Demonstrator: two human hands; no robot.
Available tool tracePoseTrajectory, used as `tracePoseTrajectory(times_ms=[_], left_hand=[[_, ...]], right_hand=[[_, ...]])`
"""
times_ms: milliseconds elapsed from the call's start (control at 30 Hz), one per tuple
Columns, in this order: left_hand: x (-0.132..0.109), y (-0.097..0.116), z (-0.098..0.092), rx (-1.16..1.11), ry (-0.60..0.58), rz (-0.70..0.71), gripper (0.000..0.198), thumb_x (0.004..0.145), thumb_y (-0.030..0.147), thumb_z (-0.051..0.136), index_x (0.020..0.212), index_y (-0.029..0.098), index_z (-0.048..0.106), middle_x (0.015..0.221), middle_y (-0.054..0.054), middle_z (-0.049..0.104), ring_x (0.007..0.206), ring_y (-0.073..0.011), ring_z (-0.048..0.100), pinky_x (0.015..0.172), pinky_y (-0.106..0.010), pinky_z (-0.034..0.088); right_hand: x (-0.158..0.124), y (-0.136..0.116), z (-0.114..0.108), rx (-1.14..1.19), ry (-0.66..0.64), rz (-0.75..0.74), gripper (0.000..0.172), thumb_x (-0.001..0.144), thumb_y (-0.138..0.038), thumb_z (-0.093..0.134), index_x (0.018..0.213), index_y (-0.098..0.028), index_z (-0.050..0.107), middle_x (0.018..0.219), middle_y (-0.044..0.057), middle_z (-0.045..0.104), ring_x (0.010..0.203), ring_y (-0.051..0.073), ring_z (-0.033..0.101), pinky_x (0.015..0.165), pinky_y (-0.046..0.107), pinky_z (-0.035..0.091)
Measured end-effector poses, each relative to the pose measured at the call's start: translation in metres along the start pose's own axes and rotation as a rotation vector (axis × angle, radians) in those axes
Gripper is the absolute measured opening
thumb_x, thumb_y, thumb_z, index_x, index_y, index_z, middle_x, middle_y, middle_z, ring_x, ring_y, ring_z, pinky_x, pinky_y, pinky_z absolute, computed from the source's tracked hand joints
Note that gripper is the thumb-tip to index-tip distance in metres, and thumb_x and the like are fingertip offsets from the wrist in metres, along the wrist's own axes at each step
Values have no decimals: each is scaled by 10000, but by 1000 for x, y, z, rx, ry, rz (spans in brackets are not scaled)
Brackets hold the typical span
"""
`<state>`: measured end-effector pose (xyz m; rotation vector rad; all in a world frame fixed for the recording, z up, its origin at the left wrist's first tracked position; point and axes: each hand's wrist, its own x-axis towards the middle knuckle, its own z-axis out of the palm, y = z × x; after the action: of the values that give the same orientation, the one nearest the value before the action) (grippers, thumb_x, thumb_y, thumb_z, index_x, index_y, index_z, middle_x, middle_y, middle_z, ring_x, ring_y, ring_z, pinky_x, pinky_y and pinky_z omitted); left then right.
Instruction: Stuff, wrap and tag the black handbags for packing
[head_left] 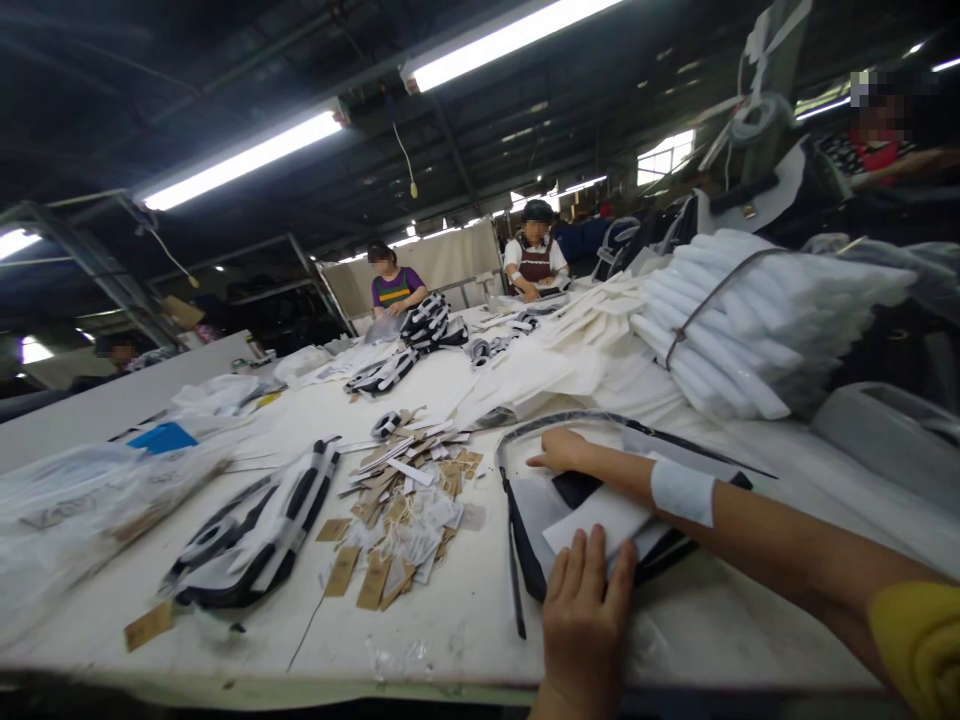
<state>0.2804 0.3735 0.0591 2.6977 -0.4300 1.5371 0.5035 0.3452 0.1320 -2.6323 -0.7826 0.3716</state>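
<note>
A black-and-grey bag [529,515] lies on the table in front of me, its black strap [517,432] looped out on the far side. White padding sheet [592,520] covers part of the bag. My left hand [589,600] rests flat on the sheet's near edge, fingers stretched out. Reaching across the bag from the right, my right hand [561,450] is over the space inside the strap loop; its fingers are partly bent and apart, with nothing visible in them. A white band [682,492] wraps that forearm.
Left of the bag lies a heap of paper tags [405,500]. Further left are another wrapped bag [255,530] and clear plastic bags [90,500]. A tied bundle of white padding [750,310] stands at the right. Two people work across the table [420,640].
</note>
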Motion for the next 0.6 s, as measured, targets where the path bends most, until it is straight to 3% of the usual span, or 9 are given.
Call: tracePoseTrajectory(times_ms=[167,367,600], left_hand=[[-1,4,4,-13,65,-34,299,997,226,534,1244,304,683,1263,-35,698,1092,-225,700,836,-328,603],[4,5,1,-48,55,-44,283,995,207,524,1186,290,714,1226,-42,714,1050,-238,719,775,-346,630],[7,6,0,-54,46,-72,276,995,209,525,1169,298,720,1217,-32,718,1053,-227,718,788,-338,634]], right_hand=[[13,5,12,169,-61,19,342,975,-378,596,1233,-154,608,1246,82,608,1072,255,623,896,435,550],[13,21,8,476,-101,-13,326,970,-367,610,1222,-159,601,1194,90,628,995,208,644,845,411,569],[26,3,-6,740,106,-162,279,857,-413,703,899,-137,691,798,27,691,738,145,626,698,273,516]])
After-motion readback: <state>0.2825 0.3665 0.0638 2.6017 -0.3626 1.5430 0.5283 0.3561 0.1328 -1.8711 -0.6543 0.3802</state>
